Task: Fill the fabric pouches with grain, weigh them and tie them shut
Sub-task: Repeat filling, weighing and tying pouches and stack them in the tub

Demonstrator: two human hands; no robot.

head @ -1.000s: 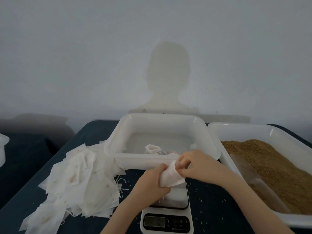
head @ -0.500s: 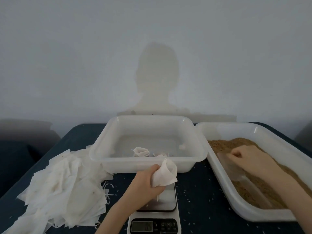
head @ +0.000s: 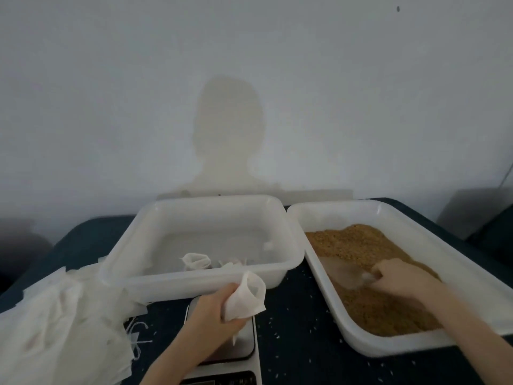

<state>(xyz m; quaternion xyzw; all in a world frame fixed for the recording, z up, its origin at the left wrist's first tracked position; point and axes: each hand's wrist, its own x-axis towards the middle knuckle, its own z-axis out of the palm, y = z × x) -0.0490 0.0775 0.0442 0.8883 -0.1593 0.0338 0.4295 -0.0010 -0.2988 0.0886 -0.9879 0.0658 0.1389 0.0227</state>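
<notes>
- The dark tabletop [head: 299, 337] has little white grains all over it.
- A long white tray [head: 433, 232] at 3 o'clock holds brown grain [head: 369, 307].
- A white tub [head: 155, 273] sits at 12 o'clock with a few pouches inside.
- A pile of flat white pouches [head: 58, 323] lies at 9 o'clock.
- A scale [head: 241, 348] sits at 6 o'clock.
- The right hand [head: 399, 276] is in the grain, its grip curled round a clear scoop [head: 347, 276].
- The left hand [head: 213, 309] has its grip closed on an open pouch [head: 247, 298], over the scale.
</notes>
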